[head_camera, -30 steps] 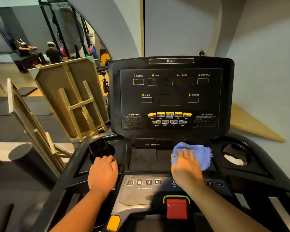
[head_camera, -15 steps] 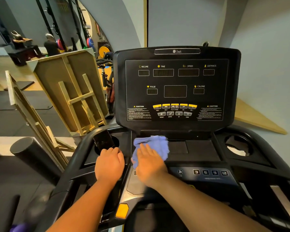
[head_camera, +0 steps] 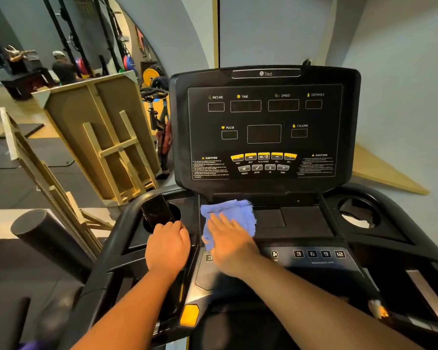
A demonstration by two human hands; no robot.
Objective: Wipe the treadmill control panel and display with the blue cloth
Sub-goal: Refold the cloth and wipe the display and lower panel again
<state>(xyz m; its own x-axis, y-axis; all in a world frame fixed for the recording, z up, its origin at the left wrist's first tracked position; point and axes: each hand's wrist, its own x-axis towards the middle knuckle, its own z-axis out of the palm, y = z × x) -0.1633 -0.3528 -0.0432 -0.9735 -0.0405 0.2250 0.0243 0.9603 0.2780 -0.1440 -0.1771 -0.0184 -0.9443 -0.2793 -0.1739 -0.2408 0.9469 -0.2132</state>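
The black treadmill display (head_camera: 263, 132) stands upright ahead, dark, with yellow buttons along its lower part. Below it lies the flat control panel (head_camera: 306, 224) with number keys at the right. My right hand (head_camera: 229, 242) presses flat on the blue cloth (head_camera: 234, 210) at the panel's left end, fingers spread over it. My left hand (head_camera: 168, 245) rests curled on the console's left side, just below a dark phone (head_camera: 154, 210) standing in the left cup holder.
An empty cup holder (head_camera: 358, 215) sits at the console's right. Wooden frames (head_camera: 99, 137) lean to the left of the treadmill, with a black foam roller (head_camera: 43, 236) beneath. A person stands far back left among gym racks. A grey wall is close on the right.
My right hand slid the blue cloth from the panel's right-centre to its left end, then stayed there. My left hand has kept its place by the phone.
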